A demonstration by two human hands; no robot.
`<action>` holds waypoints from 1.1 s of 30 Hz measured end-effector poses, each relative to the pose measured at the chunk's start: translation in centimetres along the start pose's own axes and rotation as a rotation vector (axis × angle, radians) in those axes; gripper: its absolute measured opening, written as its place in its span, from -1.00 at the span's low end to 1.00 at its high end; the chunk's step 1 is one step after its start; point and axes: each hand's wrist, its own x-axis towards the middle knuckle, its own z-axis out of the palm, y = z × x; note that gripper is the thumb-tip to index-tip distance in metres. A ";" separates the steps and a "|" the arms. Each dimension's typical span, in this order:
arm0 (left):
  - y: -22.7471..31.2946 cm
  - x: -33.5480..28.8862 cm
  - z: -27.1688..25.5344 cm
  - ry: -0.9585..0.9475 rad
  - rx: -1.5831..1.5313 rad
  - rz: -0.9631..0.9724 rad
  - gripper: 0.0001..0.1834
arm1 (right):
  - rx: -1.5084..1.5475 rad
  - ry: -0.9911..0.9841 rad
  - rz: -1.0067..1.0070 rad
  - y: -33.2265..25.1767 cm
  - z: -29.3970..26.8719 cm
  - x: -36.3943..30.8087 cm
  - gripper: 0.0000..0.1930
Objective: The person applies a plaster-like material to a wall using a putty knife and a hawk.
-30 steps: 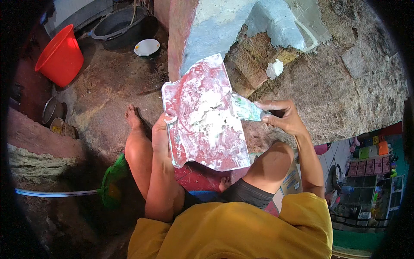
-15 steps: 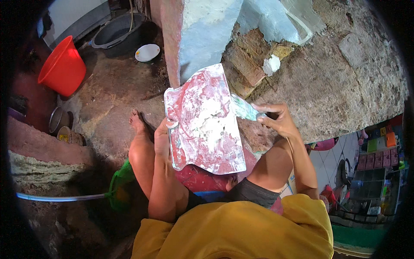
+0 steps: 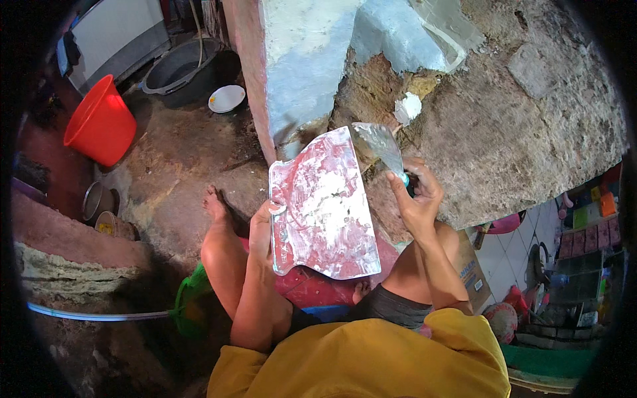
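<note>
My left hand (image 3: pixel 263 229) is closed on the left edge of a flat red board (image 3: pixel 296 249) with a curved outline, held above my lap. White paste (image 3: pixel 332 196) is smeared over the board, thickest around its middle. Just right of the board, my right hand (image 3: pixel 421 199) grips a putty knife (image 3: pixel 381 144) by its mostly hidden handle. The wide metal blade points up and left, with whitish smears on it, close to the board's upper right edge. Beyond the blade, a white lump of paste (image 3: pixel 407 108) sits on the broken, rough surface.
A pale blue painted pillar (image 3: pixel 298 63) rises ahead, with rough bare masonry (image 3: pixel 478 132) to its right. At far left stand a red bucket (image 3: pixel 99 123), a black tub (image 3: pixel 176 76) and a white plate (image 3: pixel 227 99). A green net (image 3: pixel 190 292) on a pole lies left of my leg.
My right hand has turned the putty knife, so its blade now points more upward and shows its broad face. In the picture, the board sits slightly lower and to the right.
</note>
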 end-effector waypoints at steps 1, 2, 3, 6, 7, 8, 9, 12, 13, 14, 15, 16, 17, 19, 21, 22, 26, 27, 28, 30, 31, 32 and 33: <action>0.0 0.0 -0.2 0.006 0.005 0.009 -0.71 | -0.187 0.048 -0.127 0.1 0.2 0.0 -0.87; 0.0 0.1 -0.5 0.012 0.010 0.017 -0.72 | -0.200 0.041 -0.193 0.1 0.6 -0.1 -0.84; -0.1 0.0 -1.1 -0.009 0.030 0.048 -0.73 | -0.217 0.035 -0.253 -0.1 1.1 -0.4 -0.81; -0.1 -0.3 -1.9 -0.053 0.076 0.111 -0.77 | -0.254 -0.027 -0.400 0.4 1.6 -0.9 -0.67; 0.0 -0.4 -1.4 -0.053 0.083 0.115 -0.78 | -0.273 -0.036 -0.418 0.6 1.5 -1.1 -0.66; 0.0 -0.5 -1.2 -0.054 0.089 0.119 -0.79 | -0.293 -0.044 -0.436 0.8 1.3 -1.3 -0.64; -0.1 -0.6 -1.9 -0.023 0.166 0.181 -0.79 | -0.329 -0.063 -0.438 0.7 1.1 -1.6 -0.61; -0.6 -0.8 -3.0 -0.066 0.197 0.273 -0.77 | -0.340 -0.068 -0.438 1.6 0.4 -3.0 -0.58; -0.7 -0.8 -2.8 -0.079 0.172 0.257 -0.76 | -0.321 -0.044 -0.423 1.6 0.2 -3.3 -0.57; -0.5 -0.8 -2.6 -0.088 0.162 0.236 -0.75 | -0.319 -0.042 -0.378 1.8 -0.1 -3.9 -0.56; 0.0 -0.8 -2.4 -0.096 0.157 0.216 -0.75 | -0.313 -0.037 -0.330 2.1 -0.5 -4.6 -0.56; 0.3 -0.8 -2.0 -0.103 0.151 0.195 -0.74 | -0.307 -0.032 -0.282 2.5 -0.9 -5.3 -0.56; 0.4 -0.8 -1.4 -0.039 0.128 0.182 -0.71 | -0.322 -0.043 -0.267 2.9 -1.3 -5.8 -0.58; 0.8 -1.0 -1.0 -0.015 0.124 0.182 -0.71 | -0.393 -0.115 -0.267 3.6 -2.0 -7.3 -0.60; 0.9 -0.9 -0.3 0.004 0.122 0.162 -0.71 | -0.382 -0.101 -0.197 3.8 -2.5 -7.5 -0.65; 0.8 -0.7 0.2 0.014 0.124 0.141 -0.71 | -0.377 -0.025 -0.159 3.5 -2.8 -7.1 -0.73; 0.1 -0.6 -0.9 0.017 0.146 0.133 -0.68 | -0.328 0.154 -0.146 1.9 -1.2 -3.6 -0.79; 0.0 -0.6 -1.7 0.030 0.145 0.138 -0.67 | -0.344 0.131 -0.202 0.8 0.0 -2.8 -0.75; -0.3 -0.5 -2.3 0.041 0.143 0.142 -0.66 | -0.363 0.111 -0.259 0.1 0.8 -2.4 -0.70; -0.2 -0.6 -2.4 0.040 0.135 0.144 -0.64 | -0.335 0.068 -0.275 0.5 2.2 -3.3 -0.66; -0.1 -0.7 -1.3 0.029 0.127 0.141 -0.63 | -0.321 0.042 -0.282 0.9 2.5 -3.9 -0.65; 0.1 -0.7 -0.5 0.018 0.119 0.140 -0.62 | -0.354 0.027 -0.273 1.1 2.3 -4.2 -0.63; 0.2 -0.8 -0.2 0.009 0.073 0.113 -0.62 | -0.383 0.009 -0.257 1.4 1.8 -4.7 -0.61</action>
